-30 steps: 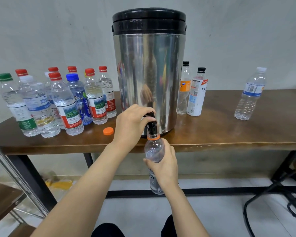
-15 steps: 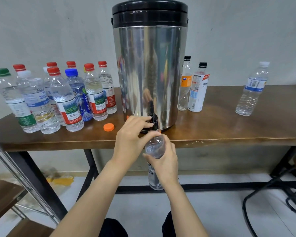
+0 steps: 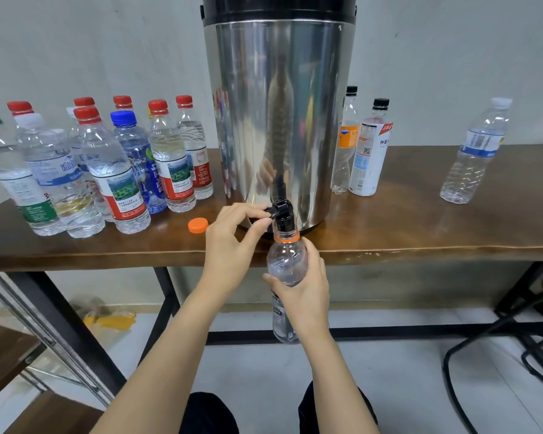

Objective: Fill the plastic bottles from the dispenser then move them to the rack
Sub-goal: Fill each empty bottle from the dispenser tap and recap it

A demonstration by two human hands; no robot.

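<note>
**Item:** plastic bottle [image 3: 284, 264], uncapped, orange neck ring. It is held upright just below the counter [image 3: 420, 233] edge, its mouth directly under the tap [image 3: 282, 211] of the steel dispenser [image 3: 279, 120].
**Right hand** [image 3: 306, 286]: fingers wrapped round the bottle's shoulder.
**Left hand** [image 3: 235, 236]: fingers pinching the tap lever.
**Step, as judged:** filling; the water level is not clear.
**Handling:** mouth centred on the spout, bottle plumb, lever released before the neck floods.
**Orange cap** [image 3: 198, 225]: loose on the counter, left of the tap.
**Legible:** "FANTA" on the orange-labelled bottle [image 3: 347, 142]. Chinese characters on the white-labelled bottle [image 3: 369, 158] beside it.
</note>
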